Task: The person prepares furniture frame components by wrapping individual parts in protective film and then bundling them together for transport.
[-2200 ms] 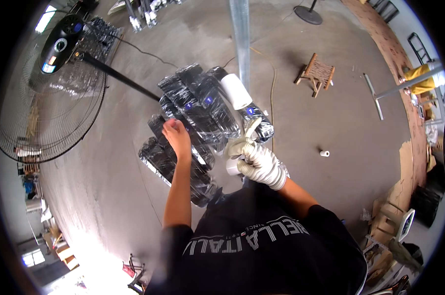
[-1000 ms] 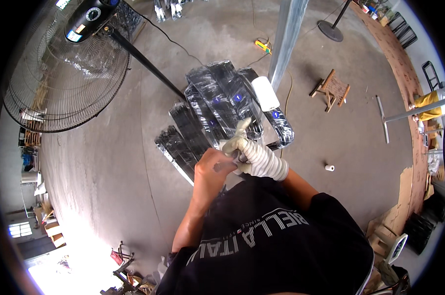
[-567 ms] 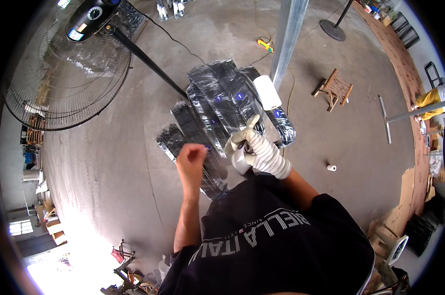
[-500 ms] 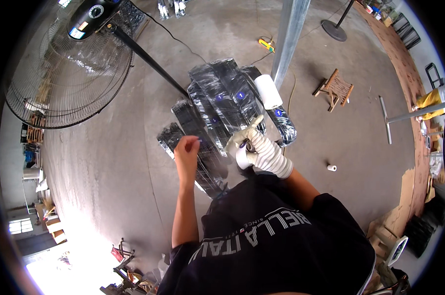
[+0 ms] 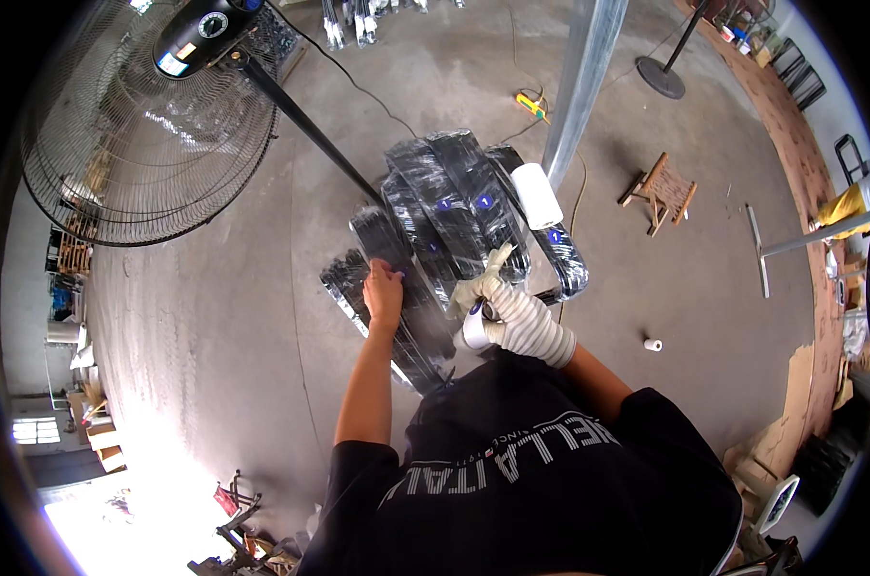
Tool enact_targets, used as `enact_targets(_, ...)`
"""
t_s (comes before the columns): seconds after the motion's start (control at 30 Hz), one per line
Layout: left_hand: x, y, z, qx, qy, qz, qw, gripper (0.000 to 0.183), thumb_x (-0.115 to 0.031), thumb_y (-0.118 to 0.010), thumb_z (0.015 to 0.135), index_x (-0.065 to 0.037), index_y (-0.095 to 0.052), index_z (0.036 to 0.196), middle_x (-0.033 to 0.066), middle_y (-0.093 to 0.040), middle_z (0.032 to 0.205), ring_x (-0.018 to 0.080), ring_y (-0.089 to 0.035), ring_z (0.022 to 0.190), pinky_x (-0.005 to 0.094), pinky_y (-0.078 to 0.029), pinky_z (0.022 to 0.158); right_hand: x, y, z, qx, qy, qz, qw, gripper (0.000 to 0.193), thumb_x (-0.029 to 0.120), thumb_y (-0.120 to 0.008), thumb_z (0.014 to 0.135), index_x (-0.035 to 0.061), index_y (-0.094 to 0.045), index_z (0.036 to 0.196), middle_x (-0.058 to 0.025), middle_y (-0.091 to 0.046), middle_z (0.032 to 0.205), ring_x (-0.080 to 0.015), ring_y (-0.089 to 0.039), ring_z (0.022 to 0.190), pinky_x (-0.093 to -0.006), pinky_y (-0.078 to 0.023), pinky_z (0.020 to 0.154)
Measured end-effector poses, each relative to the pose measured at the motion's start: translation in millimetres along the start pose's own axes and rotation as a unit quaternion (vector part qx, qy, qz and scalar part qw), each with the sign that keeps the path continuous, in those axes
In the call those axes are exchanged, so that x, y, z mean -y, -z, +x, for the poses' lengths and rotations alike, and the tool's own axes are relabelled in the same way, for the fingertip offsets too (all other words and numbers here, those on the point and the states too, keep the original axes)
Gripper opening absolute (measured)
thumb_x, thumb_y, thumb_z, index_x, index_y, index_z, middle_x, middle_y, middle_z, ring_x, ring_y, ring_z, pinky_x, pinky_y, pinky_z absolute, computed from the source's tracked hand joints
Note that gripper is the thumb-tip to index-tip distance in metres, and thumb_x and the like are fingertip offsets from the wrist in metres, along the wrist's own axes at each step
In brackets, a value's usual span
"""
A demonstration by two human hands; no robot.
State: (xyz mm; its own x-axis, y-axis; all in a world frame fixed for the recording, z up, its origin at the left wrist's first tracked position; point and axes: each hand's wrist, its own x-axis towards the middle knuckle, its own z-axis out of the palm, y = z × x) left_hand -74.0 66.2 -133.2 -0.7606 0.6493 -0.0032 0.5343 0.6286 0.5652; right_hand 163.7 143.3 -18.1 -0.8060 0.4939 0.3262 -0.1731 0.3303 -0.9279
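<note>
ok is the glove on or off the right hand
On: the pale glove covers the right hand, with bare forearm beyond its striped cuff. The left hand is bare.

Long black bundles (image 5: 454, 178), wrapped in shiny, creased film, lie side by side across the middle of the frame, most slanting from upper left down to lower right. Round blue stickers (image 5: 486, 202) sit on several of them, near and right of the centre. A small white roll (image 5: 473, 328) with a dark hollow core is held tilted just below and right of centre; its far side is hidden, and what is wound on it is hard to tell.
</note>
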Motion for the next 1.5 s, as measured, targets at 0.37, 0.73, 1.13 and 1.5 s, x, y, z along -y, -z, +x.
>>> enact_targets(0.37, 1, 11, -2, -0.064, -0.002, -0.067, 0.996, 0.028, -0.015, -0.067, 0.075, -0.004, -0.051, 0.095, 0.0113, -0.056, 0.085, 0.0262, -0.055, 0.079, 0.0381, -0.044, 0.071, 18, -11, 12, 0.008, 0.058, -0.012, 0.998, 0.043, -0.007, -0.070, 0.067, 0.0040, -0.051, 0.103, -0.0068, -0.057, 0.090, -0.0137, -0.058, 0.082, -0.0257, -0.047, 0.072)
enact_targets(0.73, -100, 93, -111, 0.097, -0.045, -0.377, 0.920, 0.043, 0.002, -0.065, 0.076, -0.005, -0.044, 0.113, 0.0088, -0.052, 0.094, 0.0121, -0.057, 0.073, 0.0250, -0.048, 0.065, 9, -28, 23, 0.009, 0.106, -0.070, 0.992, 0.074, -0.007, -0.072, 0.058, 0.0022, -0.040, 0.124, -0.0124, -0.055, 0.102, -0.0239, -0.057, 0.089, -0.0336, -0.046, 0.083)
enact_targets(1.13, -105, 120, -126, 0.042, -0.092, -0.283, 0.954, 0.042, 0.004, -0.067, 0.070, -0.012, -0.061, 0.108, 0.0104, -0.046, 0.099, 0.0203, -0.051, 0.083, 0.0302, -0.045, 0.073, 14, -33, 26, -0.020, 0.061, -0.010, 0.998, 0.071, -0.001, -0.070, 0.065, 0.0044, -0.037, 0.128, -0.0120, -0.059, 0.096, -0.0231, -0.061, 0.082, -0.0388, -0.017, 0.109)
enact_targets(1.5, -119, 140, -127, 0.072, -0.117, -0.257, 0.957, 0.036, 0.006, -0.069, 0.065, -0.006, -0.063, 0.098, 0.0070, -0.049, 0.100, 0.0104, -0.053, 0.070, 0.0237, -0.045, 0.063, 24, -31, 22, 0.037, 0.074, -0.122, 0.989, 0.081, 0.004, -0.076, 0.058, 0.0097, -0.038, 0.129, -0.0094, -0.060, 0.096, -0.0212, -0.061, 0.075, -0.0340, -0.040, 0.096)
